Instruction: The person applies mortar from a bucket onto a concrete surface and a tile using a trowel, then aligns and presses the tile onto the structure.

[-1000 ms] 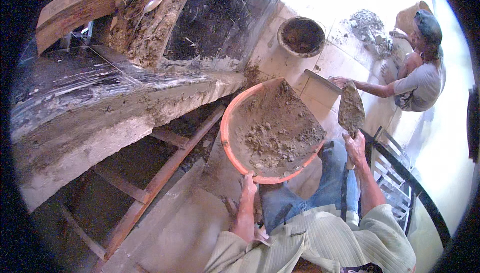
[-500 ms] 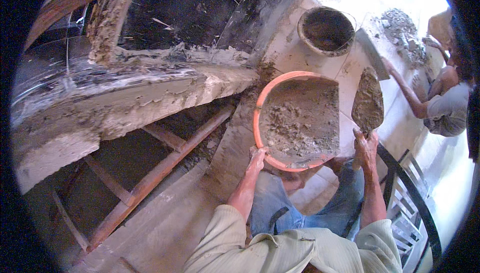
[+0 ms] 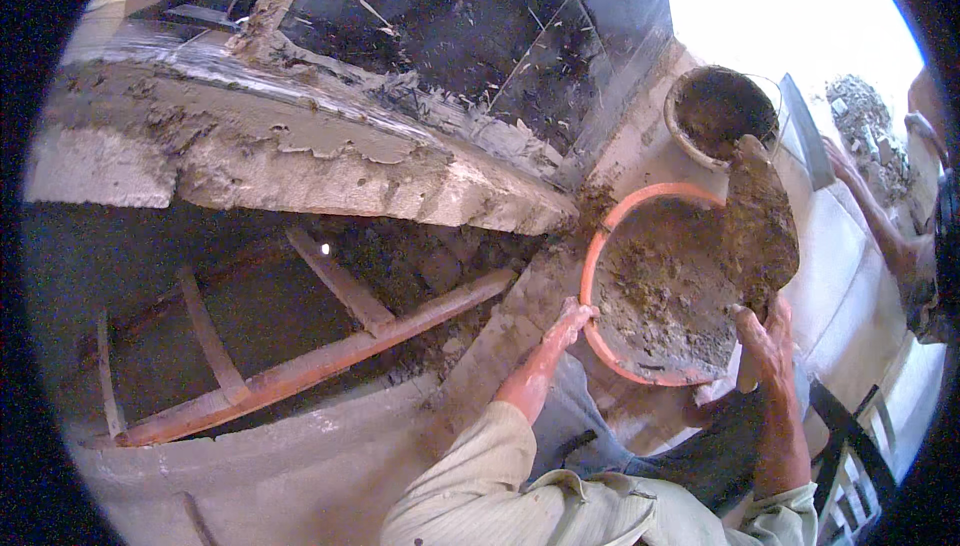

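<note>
My left hand (image 3: 570,321) grips the left rim of an orange tub (image 3: 602,236), which holds grey-brown mortar and lumps. My right hand (image 3: 768,346) is closed on the wooden handle of a trowel, whose blade (image 3: 762,221) is caked with mortar and lies over the tub's right part, reaching up to a dark bucket (image 3: 715,106) with a wire handle. The bucket has dark material inside and stands just beyond the tub.
To the left are a mortar-edged concrete ledge (image 3: 380,186), dark tiled surface (image 3: 420,16) and a wooden ladder (image 3: 300,381) in a dark opening. A co-worker's arm (image 3: 868,211), flat metal blade (image 3: 805,126) and rubble pile (image 3: 860,121) are right; a black metal frame (image 3: 845,436) is lower right.
The view has swung, shifting the co-worker toward the right edge. My trowel has come leftward over the tub's right side; my left hand stays on the rim.
</note>
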{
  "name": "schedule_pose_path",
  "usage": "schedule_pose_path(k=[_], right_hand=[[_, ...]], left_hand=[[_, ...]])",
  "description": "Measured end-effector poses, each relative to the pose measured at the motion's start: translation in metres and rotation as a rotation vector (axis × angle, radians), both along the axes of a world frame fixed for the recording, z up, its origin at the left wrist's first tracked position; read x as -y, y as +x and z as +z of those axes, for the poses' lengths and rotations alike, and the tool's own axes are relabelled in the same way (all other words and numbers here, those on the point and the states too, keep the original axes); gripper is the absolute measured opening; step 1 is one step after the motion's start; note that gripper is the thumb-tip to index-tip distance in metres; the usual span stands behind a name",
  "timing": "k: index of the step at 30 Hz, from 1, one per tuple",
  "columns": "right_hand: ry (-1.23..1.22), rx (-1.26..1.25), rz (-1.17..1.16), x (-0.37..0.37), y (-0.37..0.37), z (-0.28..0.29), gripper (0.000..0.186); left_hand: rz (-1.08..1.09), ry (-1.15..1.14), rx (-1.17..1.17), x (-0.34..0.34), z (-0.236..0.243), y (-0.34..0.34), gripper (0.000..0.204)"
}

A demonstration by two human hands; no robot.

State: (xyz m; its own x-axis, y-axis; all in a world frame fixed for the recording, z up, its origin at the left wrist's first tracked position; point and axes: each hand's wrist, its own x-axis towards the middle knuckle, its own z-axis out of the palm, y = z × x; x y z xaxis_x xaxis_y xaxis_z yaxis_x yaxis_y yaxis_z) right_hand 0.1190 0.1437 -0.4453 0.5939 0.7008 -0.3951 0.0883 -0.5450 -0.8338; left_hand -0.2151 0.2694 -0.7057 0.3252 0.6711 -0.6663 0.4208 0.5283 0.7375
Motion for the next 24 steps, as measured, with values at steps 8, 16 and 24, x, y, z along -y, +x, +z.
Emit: schedule_pose_path(k=[8, 16, 24], right_hand=[[0.289, -0.134, 0.162, -0.030, -0.048, 0.010, 0.032], [0.752, -0.259, 0.171, -0.118, -0.204, -0.017, 0.023], [0.978, -0.636, -0.076, -0.205, -0.338, -0.047, 0.015]], left_hand=[[0.203, 0.209, 0.088, -0.046, 0.103, 0.006, 0.021], [0.703, 1.338, 0.162, -0.126, 0.387, -0.064, 0.080], [0.728, 1.513, 0.206, -0.213, 0.427, 0.005, 0.057]])
